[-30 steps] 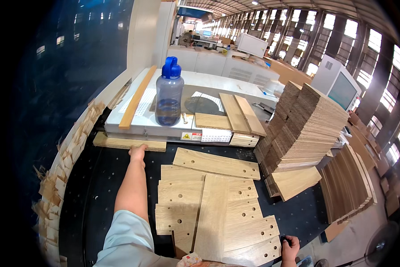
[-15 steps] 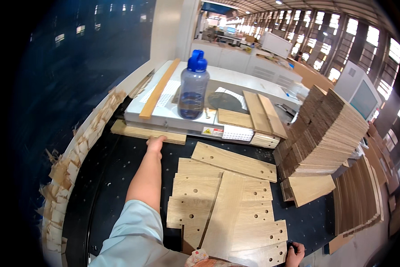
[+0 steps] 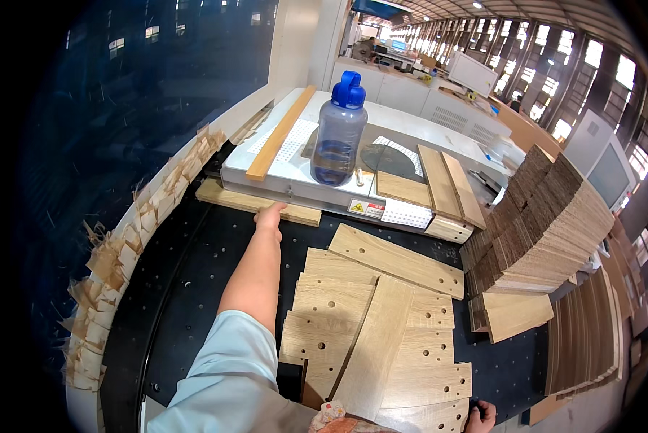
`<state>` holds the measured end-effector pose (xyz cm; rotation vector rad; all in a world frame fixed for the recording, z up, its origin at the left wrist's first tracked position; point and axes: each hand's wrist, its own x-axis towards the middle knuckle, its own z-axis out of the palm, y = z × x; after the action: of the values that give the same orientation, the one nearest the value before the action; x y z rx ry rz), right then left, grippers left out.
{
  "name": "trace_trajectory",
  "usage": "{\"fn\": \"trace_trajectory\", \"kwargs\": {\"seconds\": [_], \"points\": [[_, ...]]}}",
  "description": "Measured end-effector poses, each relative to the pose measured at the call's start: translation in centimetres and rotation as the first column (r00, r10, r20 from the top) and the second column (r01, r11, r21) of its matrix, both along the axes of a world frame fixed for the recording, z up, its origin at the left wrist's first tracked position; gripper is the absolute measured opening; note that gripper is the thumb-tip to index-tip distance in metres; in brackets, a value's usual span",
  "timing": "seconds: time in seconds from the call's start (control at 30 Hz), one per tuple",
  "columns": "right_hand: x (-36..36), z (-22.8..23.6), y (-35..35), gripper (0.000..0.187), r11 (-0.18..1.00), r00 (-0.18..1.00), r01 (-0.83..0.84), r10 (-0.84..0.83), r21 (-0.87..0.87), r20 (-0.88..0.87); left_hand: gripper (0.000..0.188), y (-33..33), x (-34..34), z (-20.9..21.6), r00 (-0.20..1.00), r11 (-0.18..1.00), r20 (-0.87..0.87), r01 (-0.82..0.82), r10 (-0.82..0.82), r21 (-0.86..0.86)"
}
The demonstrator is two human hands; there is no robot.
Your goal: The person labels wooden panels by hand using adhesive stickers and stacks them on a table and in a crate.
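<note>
My left hand [image 3: 269, 216] reaches out to a narrow wooden strip [image 3: 226, 196] lying along the front of a white machine housing. Its fingers are closed over the strip's near edge. My right hand [image 3: 482, 416] is low at the right, beside the corner of the spread boards, with fingers curled; what they hold, if anything, is hidden. Between my arms lie several wood-grain boards [image 3: 331, 292] with drilled holes, overlapping in a fan. One plain board [image 3: 376, 339] lies slantwise on top of them. A separate drilled board [image 3: 403, 261] lies behind the fan.
A blue-capped water bottle [image 3: 339, 133] stands on the white housing [image 3: 255, 184], near a long wooden strip [image 3: 284, 130] and some short boards [image 3: 445, 180]. Tall board stacks [image 3: 529, 227] rise at the right. Torn brown-white edging [image 3: 133, 238] lines the dark panel at left.
The view has swung slightly left, so the scene sits further right in the picture. Both hands keep their places at the strip and the board corner.
</note>
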<state>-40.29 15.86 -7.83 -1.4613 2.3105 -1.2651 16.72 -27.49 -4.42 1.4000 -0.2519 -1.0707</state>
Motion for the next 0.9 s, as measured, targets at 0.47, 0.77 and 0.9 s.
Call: {"fn": "trace_trajectory", "kwargs": {"seconds": [0.47, 0.77, 0.9], "points": [[0.5, 0.5, 0.3, 0.017, 0.995, 0.995, 0.067, -0.072, 0.068, 0.071, 0.073, -0.2, -1.3, 3.2, 0.808, 0.882, -0.572, -0.366, 0.144, -0.295], [-0.3, -0.8, 0.6, 0.014, 0.994, 0.991, 0.054, -0.042, -0.091, 0.130, 0.066, -1.0, -0.4, 1.9, 0.824, 0.889, -0.560, -0.320, 0.090, -0.328], [0.8, 0.0, -0.3, 0.013, 0.994, 0.997, 0.071, -0.070, -0.084, 0.023, 0.055, -1.2, 1.4, 0.8, 0.825, 0.881, -0.564, -0.275, 0.012, -0.384]]}}
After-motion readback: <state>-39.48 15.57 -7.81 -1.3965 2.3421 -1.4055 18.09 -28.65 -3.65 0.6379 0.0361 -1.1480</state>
